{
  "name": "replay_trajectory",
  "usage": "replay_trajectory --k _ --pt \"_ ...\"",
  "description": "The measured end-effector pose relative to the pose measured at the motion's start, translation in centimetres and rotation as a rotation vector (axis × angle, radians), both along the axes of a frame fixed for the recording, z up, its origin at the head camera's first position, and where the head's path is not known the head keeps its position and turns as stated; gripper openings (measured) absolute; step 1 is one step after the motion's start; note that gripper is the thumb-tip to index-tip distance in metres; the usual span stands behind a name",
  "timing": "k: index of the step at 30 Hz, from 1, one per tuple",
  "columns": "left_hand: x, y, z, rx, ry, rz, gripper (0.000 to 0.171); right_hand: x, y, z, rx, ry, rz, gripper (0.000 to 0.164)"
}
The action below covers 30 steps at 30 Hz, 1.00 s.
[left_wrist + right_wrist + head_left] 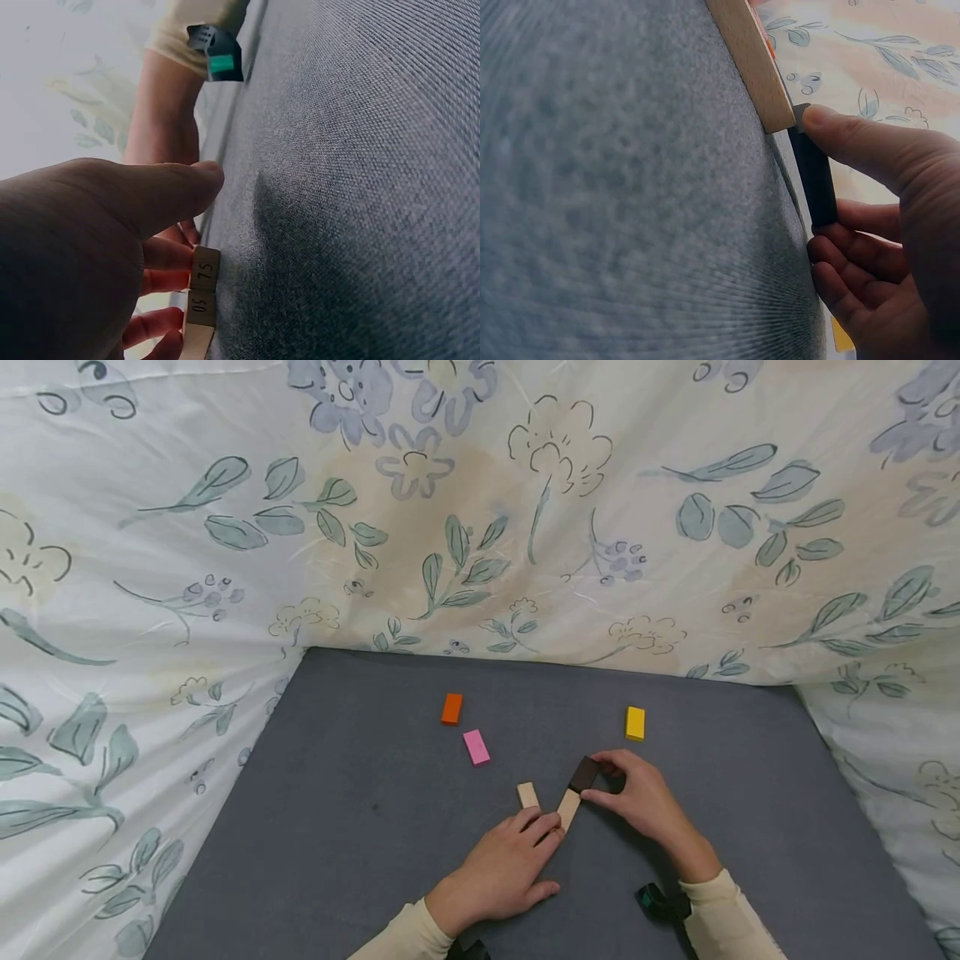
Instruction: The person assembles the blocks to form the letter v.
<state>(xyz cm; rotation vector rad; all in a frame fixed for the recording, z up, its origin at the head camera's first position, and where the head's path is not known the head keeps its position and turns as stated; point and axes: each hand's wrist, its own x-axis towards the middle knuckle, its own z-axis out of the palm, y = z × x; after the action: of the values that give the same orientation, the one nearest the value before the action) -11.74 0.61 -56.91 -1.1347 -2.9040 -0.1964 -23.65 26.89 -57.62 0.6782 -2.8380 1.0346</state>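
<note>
From my remote post I watch a flowered cloth (450, 568) rise at twelve o'clock behind a grey desk (360, 827). The left hand (506, 870) reaches over it, thumb free, relaxed fingertips resting against pale blocks; the right hand (637, 797), at its two o'clock, pinches a dark block (583, 774) between thumb and fingertips. At the dark block's seven o'clock, seemingly touching, lies one pale block (568, 810); another (528, 795) sits at the left hand's one o'clock. Beyond, I see a pink block (476, 747), an orange block (452, 709) at its eleven o'clock, and a yellow block (635, 724) at the right hand's twelve. My judgement: steady the pale pair lightly, and square the dark end with small, low nudges, since a hard push could skew both.
</note>
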Motion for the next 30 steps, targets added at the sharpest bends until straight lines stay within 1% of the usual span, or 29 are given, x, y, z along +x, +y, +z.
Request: replay_trajectory --k 9,17,30 --pt "-0.16 0.24 0.05 0.011 0.027 0.002 0.066 -0.37 0.12 -0.2 -0.012 0.006 0.014 0.057" --pt "-0.45 0.41 -0.16 0.01 0.031 0.004 0.065 -0.76 0.19 -0.39 0.0 0.006 0.016 0.058" --pt "-0.53 0.44 -0.23 -0.008 0.013 0.008 0.066 -0.84 0.12 -0.47 0.015 0.018 0.032 0.057"
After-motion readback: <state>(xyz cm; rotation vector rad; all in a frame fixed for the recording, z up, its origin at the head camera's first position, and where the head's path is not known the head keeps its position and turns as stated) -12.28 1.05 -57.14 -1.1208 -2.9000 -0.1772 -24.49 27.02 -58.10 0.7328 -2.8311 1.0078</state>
